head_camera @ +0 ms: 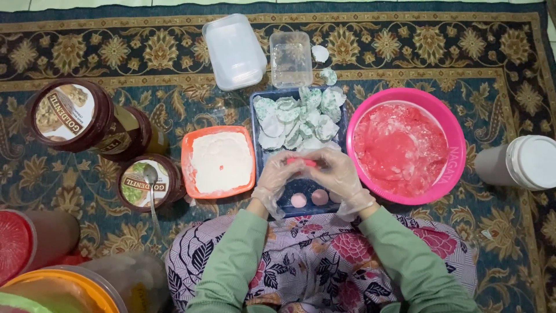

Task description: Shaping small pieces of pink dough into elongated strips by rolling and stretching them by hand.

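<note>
Both hands wear clear plastic gloves and meet over a blue tray (256,116). My left hand (279,174) and my right hand (336,173) pinch a piece of red-pink dough (302,162) between their fingertips. Under the hands, at the tray's near end, lie two small pink dough balls (308,199). The tray's far end is filled with several white and green pieces (301,119). To the right stands a pink bowl (457,145) holding red dough under a plastic sheet. An orange container (186,153) of white flour sits just to the left.
Two clear plastic containers (234,51) lie beyond the tray. Brown-lidded jars (72,115) stand at the left, one with a spoon (152,179) on it. A white-capped jar (521,162) lies at the right. Orange and red tubs (52,284) fill the near left corner, all on a patterned carpet.
</note>
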